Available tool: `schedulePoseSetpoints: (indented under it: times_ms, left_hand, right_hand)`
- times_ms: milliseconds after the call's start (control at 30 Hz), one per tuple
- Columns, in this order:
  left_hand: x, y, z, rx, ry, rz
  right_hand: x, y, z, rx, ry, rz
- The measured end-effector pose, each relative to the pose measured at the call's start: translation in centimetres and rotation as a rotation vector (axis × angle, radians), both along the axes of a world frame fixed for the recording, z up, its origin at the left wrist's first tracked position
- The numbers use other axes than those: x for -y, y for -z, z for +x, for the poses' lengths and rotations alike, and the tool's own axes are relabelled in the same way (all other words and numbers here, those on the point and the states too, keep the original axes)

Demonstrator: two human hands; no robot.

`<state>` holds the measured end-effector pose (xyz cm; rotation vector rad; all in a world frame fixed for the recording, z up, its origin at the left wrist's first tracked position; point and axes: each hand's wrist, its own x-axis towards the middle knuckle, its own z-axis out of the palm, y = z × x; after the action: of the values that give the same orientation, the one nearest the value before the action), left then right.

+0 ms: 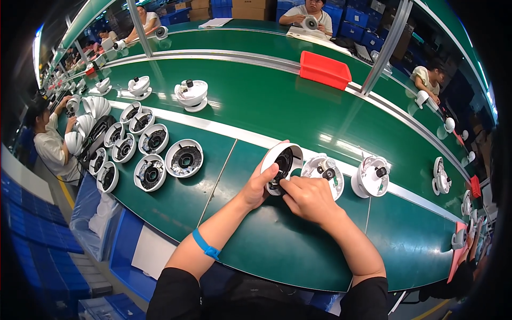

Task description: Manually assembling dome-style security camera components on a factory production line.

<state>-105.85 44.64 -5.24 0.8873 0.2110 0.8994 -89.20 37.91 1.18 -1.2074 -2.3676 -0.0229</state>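
Note:
My left hand [256, 188] is closed round the side of a white round housing [284, 160] with a black inner part, its thumb over the rim. The housing is tilted, its hollow side toward my right hand. The fingers of my right hand [316, 199] are curled and pinched at the lower edge of the hollow; whatever lies between the fingertips is hidden. Just behind the right hand sits a white camera unit [337, 184] with a black lens, partly covered by that hand. A second white camera unit [368, 184] stands to its right.
Several white housings [184, 158] with black insides lie on the green bench to the left. Beyond a pale strip, more camera units [191, 95] sit on the green conveyor belt [250, 101]. A red tray [325, 69] is at the far side. Co-workers sit left and across.

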Motion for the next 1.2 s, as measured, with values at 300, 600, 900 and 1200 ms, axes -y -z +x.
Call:
schedulePoseSetpoints:
  times_ms: [300, 600, 900, 1200]
  left_hand:
    - [0.4, -0.6, 0.2, -0.057, -0.035, 0.073]
    - [1.0, -0.7, 1.5, -0.182, -0.199, 0.318]
    - [0.7, 0.2, 2.5, 0.006, -0.135, -0.098]
    - [0.8, 0.1, 3.2, -0.008, -0.024, -0.072]
  right_hand:
    - [0.1, 0.5, 0.1, -0.005, 0.006, 0.062]
    - [-0.3, 1.9, 1.3, 0.024, -0.011, 0.098]
    - [-0.2, 0.9, 2.5, -0.63, 0.231, -0.246]
    - [0.4, -0.6, 3.8, -0.496, 0.292, -0.244]
